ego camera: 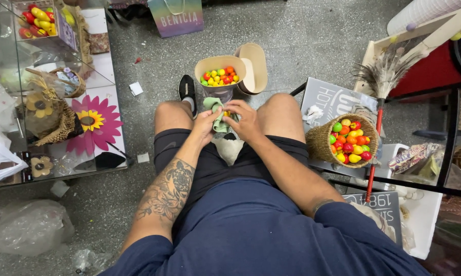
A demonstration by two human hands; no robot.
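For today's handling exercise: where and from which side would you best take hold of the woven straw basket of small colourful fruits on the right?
Probably by the woven straw basket at its bare side wall, coming from the left: it lies tilted, mouth facing up and right, brimful of loose small colourful fruits, so a rim grip might spill them.

A speckled grey stone floor (302, 36) carries most of the things: a small tan cardboard tub (220, 71) of tiny coloured fruits standing on a clear cup, with its oval lid (254, 66) leaning just beside it, a rainbow-striped paper bag (177, 16) farther off, white paper scraps (136, 88), and crumpled clear plastic bags (31, 227) at the near left. A glass shelf (16, 46) on the left bears a straw sunflower figure (46, 115), a pink flower mat (93, 122) and a box of red and yellow fruits (39, 20). On the right, a woven straw basket (320, 143) of coloured fruits lies tipped on a grey printed board (327, 99).
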